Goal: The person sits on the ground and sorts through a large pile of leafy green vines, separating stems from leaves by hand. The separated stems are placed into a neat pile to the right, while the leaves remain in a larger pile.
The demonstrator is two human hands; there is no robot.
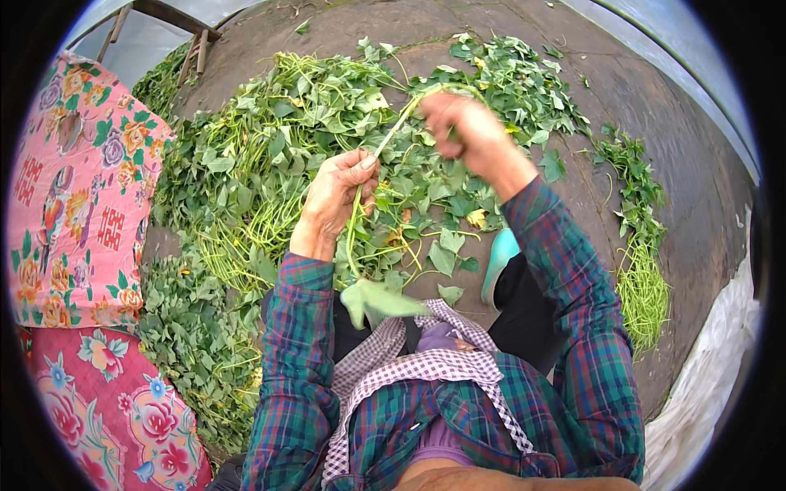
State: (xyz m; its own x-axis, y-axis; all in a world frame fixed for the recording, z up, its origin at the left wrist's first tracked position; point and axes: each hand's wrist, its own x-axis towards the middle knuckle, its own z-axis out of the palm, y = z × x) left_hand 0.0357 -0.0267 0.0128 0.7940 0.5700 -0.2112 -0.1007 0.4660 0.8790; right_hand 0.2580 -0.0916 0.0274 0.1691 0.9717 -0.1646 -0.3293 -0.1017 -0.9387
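Note:
My left hand (344,193) pinches a long green leafy vine stem (396,127) between thumb and fingers. The stem runs up and to the right towards my right hand (463,132), which is blurred by motion; whether its fingers close on the stem I cannot tell. Below my left hand the stem hangs down to a blurred green leaf (381,304) over my lap. Beneath both hands lies a broad heap of cut leafy vines (295,135), with pale green stalks bunched on its left side. Loose leaves (443,255) and a few yellow ones lie near my feet.
A bundle of leafy stalks (642,288) lies on the dark ground at the right. Pink floral cloths (86,202) cover the left side. A wooden frame (178,24) stands at the upper left, and white plastic sheeting (706,374) lies at the lower right. My turquoise shoe (502,255) is near the heap.

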